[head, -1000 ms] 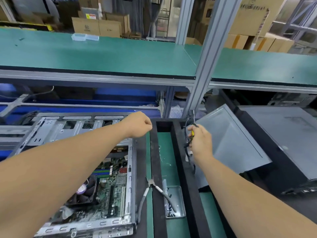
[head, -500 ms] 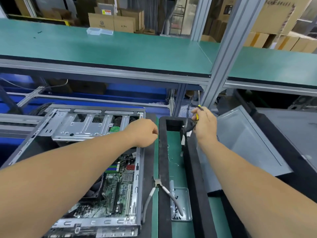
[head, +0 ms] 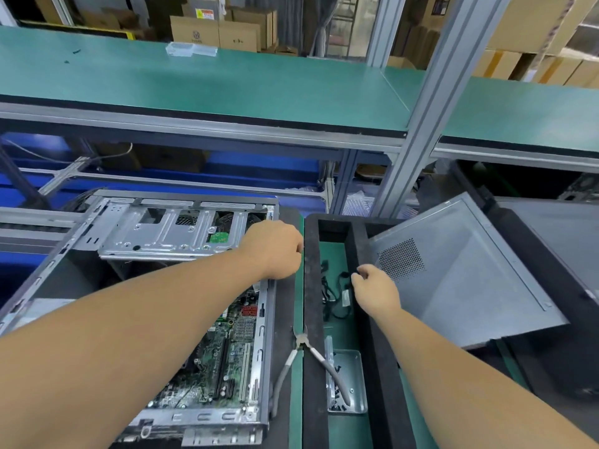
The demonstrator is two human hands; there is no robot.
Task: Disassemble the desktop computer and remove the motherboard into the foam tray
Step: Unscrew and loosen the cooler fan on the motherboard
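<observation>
The open computer case lies on the left, with the green motherboard still inside it. My left hand curls over the case's right rim near the far corner and grips it. The black foam tray stands just to the right of the case. My right hand hovers low over the tray's inner wall. Its curled fingers pinch the end of a black cable bundle that lies on the tray's green floor.
Side cutters lie across the tray's left wall. A small metal dish with several screws sits in the tray. The grey side panel leans at the right. A green shelf and an aluminium post stand ahead.
My right hand has come down from in front of the post into the tray, and the cable bundle it carried now lies on the tray floor. My left hand stays on the case rim.
</observation>
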